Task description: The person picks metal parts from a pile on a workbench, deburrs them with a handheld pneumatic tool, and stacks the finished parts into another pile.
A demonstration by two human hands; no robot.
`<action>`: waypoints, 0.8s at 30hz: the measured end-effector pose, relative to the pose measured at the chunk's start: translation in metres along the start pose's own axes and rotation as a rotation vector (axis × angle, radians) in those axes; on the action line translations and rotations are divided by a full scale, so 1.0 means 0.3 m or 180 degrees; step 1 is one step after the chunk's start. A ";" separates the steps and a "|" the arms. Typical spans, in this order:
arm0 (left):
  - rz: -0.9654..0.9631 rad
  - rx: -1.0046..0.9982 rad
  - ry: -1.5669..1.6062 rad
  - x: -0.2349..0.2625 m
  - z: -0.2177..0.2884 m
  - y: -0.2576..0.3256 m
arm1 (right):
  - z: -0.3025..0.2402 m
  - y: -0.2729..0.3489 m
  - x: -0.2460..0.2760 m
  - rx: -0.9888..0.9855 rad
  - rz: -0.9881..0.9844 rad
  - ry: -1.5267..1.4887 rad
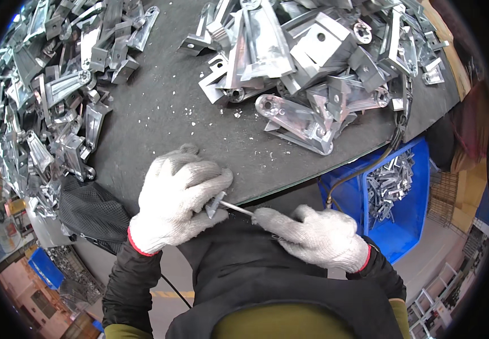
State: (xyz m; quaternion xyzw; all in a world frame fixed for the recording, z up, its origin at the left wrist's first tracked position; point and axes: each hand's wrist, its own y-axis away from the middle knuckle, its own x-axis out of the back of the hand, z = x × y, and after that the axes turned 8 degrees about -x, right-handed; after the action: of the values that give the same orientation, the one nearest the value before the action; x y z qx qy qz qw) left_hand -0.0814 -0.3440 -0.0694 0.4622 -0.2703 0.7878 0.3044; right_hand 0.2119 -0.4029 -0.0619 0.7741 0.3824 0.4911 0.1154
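My left hand (181,195), in a white knit glove with a red cuff, is closed on a small silver metal bracket (215,204) at the near edge of the dark table. My right hand (315,234), gloved the same way, closes round a thin metal rod tool (237,209). Its slim shaft runs left from my index finger to the bracket, and the tip appears to touch it. The tool's handle is hidden in the glove, so its exact kind does not show. Most of the bracket is covered by my left fingers.
A heap of shiny metal brackets (306,51) lies across the dark tabletop (154,113), and another pile (64,85) fills its left side. Pale chips dot the surface. A blue bin (400,226) with small metal parts stands at lower right, a hose (363,168) beside it. Black mesh fabric (92,212) hangs left.
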 end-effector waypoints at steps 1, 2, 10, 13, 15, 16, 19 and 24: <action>0.0023 0.0024 0.0027 -0.001 -0.003 -0.005 | -0.021 -0.013 0.030 -0.0088 -0.0454 -0.0105; 0.0020 -0.0059 0.0119 -0.003 -0.004 -0.013 | -0.014 -0.028 0.022 -0.0094 -0.0490 -0.0077; 0.0368 -0.0302 0.0355 -0.050 -0.030 -0.001 | -0.022 -0.081 -0.022 0.0400 -0.1271 -0.1533; 0.0344 -0.0220 0.0320 -0.057 -0.030 0.009 | -0.034 -0.016 -0.072 0.0037 -0.0394 -0.1426; 0.0358 -0.0147 0.0275 -0.056 -0.029 0.010 | -0.064 -0.025 -0.067 -0.0382 -0.0833 -0.0873; 0.0335 -0.0157 0.0232 -0.053 -0.030 0.013 | -0.073 -0.022 -0.068 -0.0830 -0.1184 -0.0349; 0.0381 -0.0112 0.0395 -0.049 -0.037 0.024 | -0.038 0.054 -0.188 -0.0479 0.0047 -0.0607; 0.0290 -0.0088 0.0360 -0.052 -0.041 0.027 | -0.047 0.076 -0.176 -0.0514 0.0365 0.0508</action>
State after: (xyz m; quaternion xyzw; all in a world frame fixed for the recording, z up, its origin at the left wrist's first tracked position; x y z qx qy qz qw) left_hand -0.0882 -0.3442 -0.0897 0.4000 -0.2843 0.8218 0.2894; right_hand 0.1990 -0.4583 -0.0779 0.7413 0.3048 0.5861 0.1183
